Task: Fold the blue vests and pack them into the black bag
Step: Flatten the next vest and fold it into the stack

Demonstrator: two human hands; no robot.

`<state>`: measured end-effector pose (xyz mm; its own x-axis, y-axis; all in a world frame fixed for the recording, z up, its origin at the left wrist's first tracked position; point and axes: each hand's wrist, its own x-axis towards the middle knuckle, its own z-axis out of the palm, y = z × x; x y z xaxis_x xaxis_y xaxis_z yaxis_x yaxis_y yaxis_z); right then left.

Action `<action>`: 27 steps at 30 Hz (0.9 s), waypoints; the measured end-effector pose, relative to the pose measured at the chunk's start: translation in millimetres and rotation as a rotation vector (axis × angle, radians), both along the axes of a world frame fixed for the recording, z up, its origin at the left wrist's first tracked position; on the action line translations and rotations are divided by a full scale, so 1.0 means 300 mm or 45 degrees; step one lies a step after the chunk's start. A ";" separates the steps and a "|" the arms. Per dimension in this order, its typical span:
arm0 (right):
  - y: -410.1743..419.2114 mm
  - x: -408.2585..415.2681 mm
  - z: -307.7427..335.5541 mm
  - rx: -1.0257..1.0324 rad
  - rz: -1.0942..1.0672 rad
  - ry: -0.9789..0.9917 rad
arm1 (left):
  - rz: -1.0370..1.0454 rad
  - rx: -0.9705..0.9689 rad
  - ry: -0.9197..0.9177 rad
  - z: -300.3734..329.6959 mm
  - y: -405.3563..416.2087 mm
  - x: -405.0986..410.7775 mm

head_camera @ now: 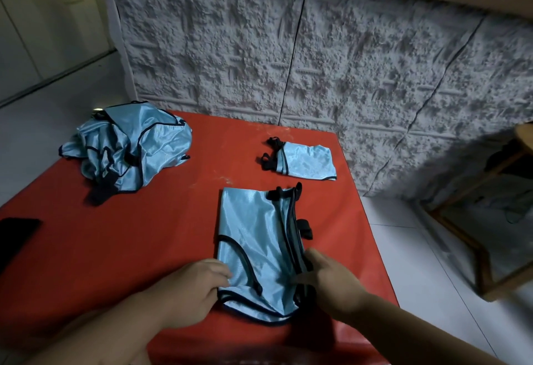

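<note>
**A:** ok so where's the shiny light-blue vest with black trim [256,237] right now? Which way does it run?

**B:** It's flat on the red table [129,249], near the front-right corner. Long axis runs straight away from the person, front edge toward the back edge. Both hands are at its near end: left hand [190,292] pinches the near-left corner, right hand [328,284] grips the near-right edge by the black straps. Hands are apart with the vest's width between them, equally close, so my guess is the near end gets lifted and folded away over the far end.

**A:** and the rest? The bag?

**B:** One small folded blue vest bundle [302,161] sits by the back-right corner. A crumpled heap of unfolded blue vests [127,151] hangs over the back-left corner. There's a flat black thing [17,237] at the left edge, maybe the bag, can't tell. Nothing looks packed yet.
</note>
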<state>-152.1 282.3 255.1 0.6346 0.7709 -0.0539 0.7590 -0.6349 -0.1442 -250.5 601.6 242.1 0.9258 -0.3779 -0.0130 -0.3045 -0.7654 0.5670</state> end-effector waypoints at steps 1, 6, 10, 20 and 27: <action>0.011 -0.012 0.013 0.035 0.014 -0.068 | 0.006 -0.013 0.006 0.005 0.006 -0.001; 0.041 -0.030 0.025 0.009 0.275 -0.195 | 0.011 -0.052 0.003 0.055 0.046 -0.019; 0.048 -0.026 0.066 0.243 0.195 0.221 | 0.076 -0.172 0.105 0.078 0.064 -0.017; 0.125 0.236 0.113 0.789 -0.387 0.724 | 0.646 -0.885 0.164 0.106 0.062 0.232; 0.189 0.378 0.043 0.689 -0.658 0.486 | 0.919 -0.759 0.147 0.032 0.064 0.438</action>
